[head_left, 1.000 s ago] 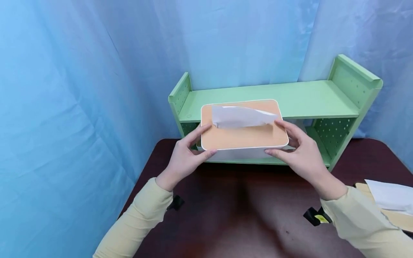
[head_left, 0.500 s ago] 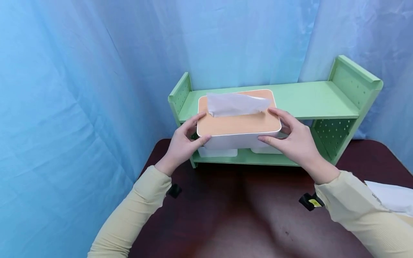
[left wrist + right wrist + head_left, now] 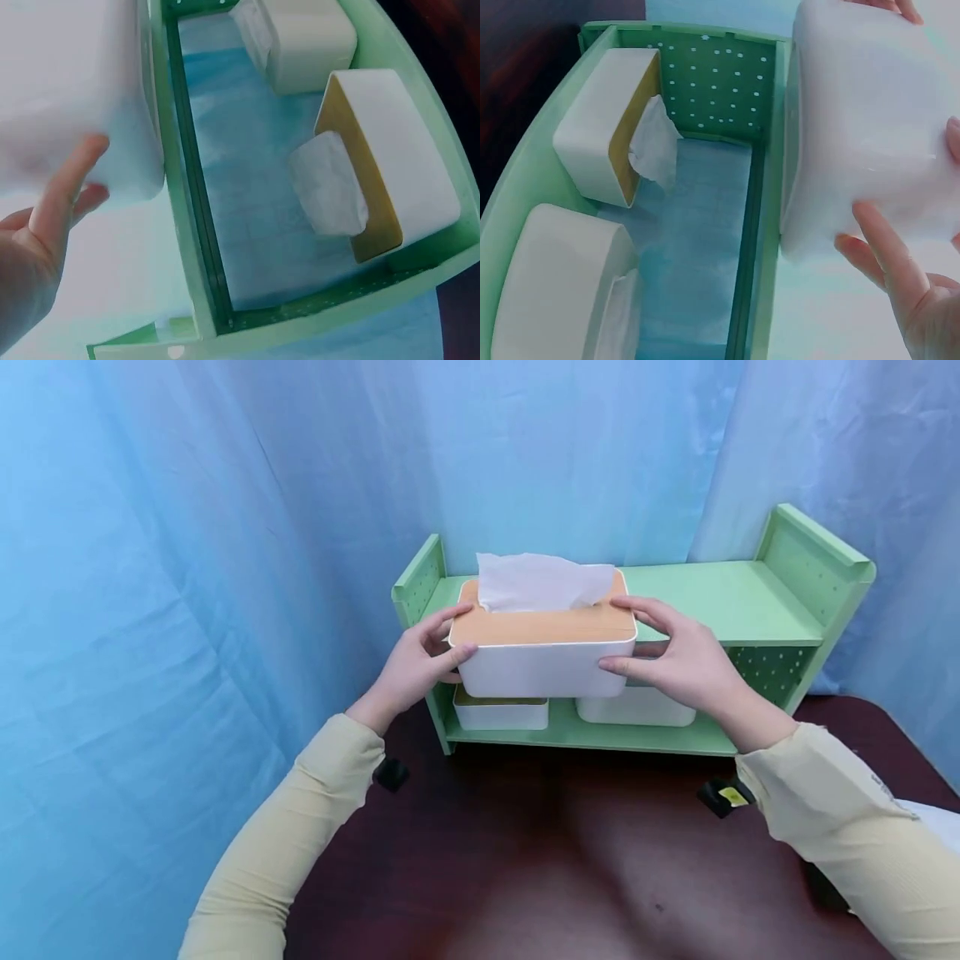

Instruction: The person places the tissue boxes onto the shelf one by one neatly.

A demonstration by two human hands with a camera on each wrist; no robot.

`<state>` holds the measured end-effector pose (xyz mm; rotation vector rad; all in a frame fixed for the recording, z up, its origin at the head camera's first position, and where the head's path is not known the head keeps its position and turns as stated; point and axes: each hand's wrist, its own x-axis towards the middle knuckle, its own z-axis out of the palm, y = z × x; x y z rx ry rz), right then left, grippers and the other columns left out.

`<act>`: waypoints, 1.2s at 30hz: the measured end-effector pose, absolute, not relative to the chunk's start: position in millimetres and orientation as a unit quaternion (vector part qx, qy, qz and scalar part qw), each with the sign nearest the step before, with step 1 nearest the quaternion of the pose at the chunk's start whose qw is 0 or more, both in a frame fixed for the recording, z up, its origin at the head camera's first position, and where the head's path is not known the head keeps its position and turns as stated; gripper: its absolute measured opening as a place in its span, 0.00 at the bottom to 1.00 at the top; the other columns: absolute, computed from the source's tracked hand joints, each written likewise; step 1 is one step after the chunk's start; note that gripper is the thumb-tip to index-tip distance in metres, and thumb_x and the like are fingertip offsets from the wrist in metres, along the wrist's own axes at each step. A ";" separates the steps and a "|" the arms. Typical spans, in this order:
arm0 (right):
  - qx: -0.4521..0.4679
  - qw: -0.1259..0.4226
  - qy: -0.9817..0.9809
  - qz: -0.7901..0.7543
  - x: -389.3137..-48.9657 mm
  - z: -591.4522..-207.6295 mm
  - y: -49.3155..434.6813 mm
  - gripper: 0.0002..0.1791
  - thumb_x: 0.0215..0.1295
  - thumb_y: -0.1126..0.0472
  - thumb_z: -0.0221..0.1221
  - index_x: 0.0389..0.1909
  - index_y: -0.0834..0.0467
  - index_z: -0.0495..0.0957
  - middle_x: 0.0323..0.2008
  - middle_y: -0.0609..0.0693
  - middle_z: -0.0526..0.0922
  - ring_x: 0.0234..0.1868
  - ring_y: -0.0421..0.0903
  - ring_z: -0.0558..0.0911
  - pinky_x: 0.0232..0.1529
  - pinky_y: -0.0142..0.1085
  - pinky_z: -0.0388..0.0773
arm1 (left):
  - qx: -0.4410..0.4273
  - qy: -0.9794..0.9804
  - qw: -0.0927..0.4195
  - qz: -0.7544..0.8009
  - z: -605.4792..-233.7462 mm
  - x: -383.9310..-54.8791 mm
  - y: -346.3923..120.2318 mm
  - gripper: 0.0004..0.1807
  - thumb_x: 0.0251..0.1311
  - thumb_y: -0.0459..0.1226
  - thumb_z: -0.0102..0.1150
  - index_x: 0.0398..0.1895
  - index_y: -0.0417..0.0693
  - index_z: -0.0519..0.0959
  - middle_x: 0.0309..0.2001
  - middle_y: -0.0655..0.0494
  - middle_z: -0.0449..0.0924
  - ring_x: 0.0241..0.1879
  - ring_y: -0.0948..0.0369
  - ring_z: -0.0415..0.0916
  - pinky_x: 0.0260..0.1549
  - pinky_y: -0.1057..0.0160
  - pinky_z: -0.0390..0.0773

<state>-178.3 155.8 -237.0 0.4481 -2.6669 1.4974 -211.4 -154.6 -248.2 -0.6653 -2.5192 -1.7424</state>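
- My left hand point(image 3: 411, 667) and my right hand point(image 3: 686, 660) hold the long white plastic-looking box with a tan wood-look lid point(image 3: 542, 672), one at each end. My hands are spread far apart, each with its thumb on the front and a finger on the lid's edge.
- The box is at the front of the light green shelf with holes in its sides point(image 3: 727, 602), by the left part of the top board. I can't tell if its bottom touches the board.
- I think I should hold both ends the same way, so the box stays flat.
- My fingers should be clear of the board's edge, so they don't get pinched.
- I should squeeze just enough, as the smooth sides may slip, and not crush the thin white sheet standing out of the lid point(image 3: 536, 583).
- I count one box in my hands.
- Two more boxes sit on the bottom board: the white box with a gold-brown top point(image 3: 502, 716) on the left and the plain cream-white box point(image 3: 637, 707) on the right. Each shows one white sheet in the wrist views.
- That makes three boxes, three box sheets and one shelf with two boards.
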 end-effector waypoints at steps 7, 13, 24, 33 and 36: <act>0.140 -0.015 -0.859 0.492 -188.6 -221.2 153.5 0.44 0.54 0.51 0.68 0.71 0.46 0.58 0.73 0.56 0.54 0.51 0.53 0.82 0.40 0.37 0.82 | -0.203 -0.791 -0.032 -0.577 -232.2 -221.1 -159.4 0.29 0.66 0.35 0.54 0.70 0.52 0.62 0.63 0.42 0.69 0.56 0.47 0.74 0.37 0.47 0.81; 0.141 -0.012 -0.861 0.488 -192.3 -212.7 151.3 0.42 0.56 0.51 0.67 0.71 0.48 0.59 0.72 0.56 0.55 0.50 0.52 0.82 0.40 0.38 0.82 | -0.194 -0.799 -0.034 -0.569 -223.2 -227.5 -158.6 0.28 0.67 0.38 0.53 0.70 0.53 0.63 0.62 0.41 0.70 0.55 0.48 0.74 0.36 0.48 0.82; 0.147 0.006 -0.854 0.500 -208.6 -221.0 147.5 0.41 0.58 0.54 0.66 0.71 0.48 0.59 0.72 0.54 0.56 0.54 0.58 0.79 0.39 0.37 0.82 | -0.178 -0.786 -0.045 -0.591 -228.4 -240.4 -156.0 0.29 0.66 0.38 0.53 0.71 0.54 0.61 0.66 0.43 0.65 0.59 0.47 0.71 0.43 0.43 0.78; 0.145 -0.013 -0.856 0.497 -228.6 -215.5 142.6 0.40 0.60 0.53 0.64 0.72 0.47 0.56 0.73 0.56 0.53 0.60 0.59 0.74 0.43 0.44 0.81 | -0.145 -0.791 -0.065 -0.591 -223.5 -256.8 -160.1 0.29 0.67 0.43 0.52 0.71 0.61 0.60 0.66 0.46 0.64 0.63 0.51 0.67 0.47 0.41 0.75; 0.134 -0.030 -0.855 0.500 -236.7 -211.9 141.0 0.41 0.61 0.55 0.63 0.72 0.47 0.55 0.73 0.57 0.52 0.64 0.59 0.70 0.46 0.47 0.80 | -0.133 -0.794 -0.066 -0.589 -222.7 -262.4 -158.6 0.30 0.67 0.44 0.52 0.71 0.63 0.59 0.66 0.47 0.64 0.63 0.51 0.67 0.48 0.42 0.76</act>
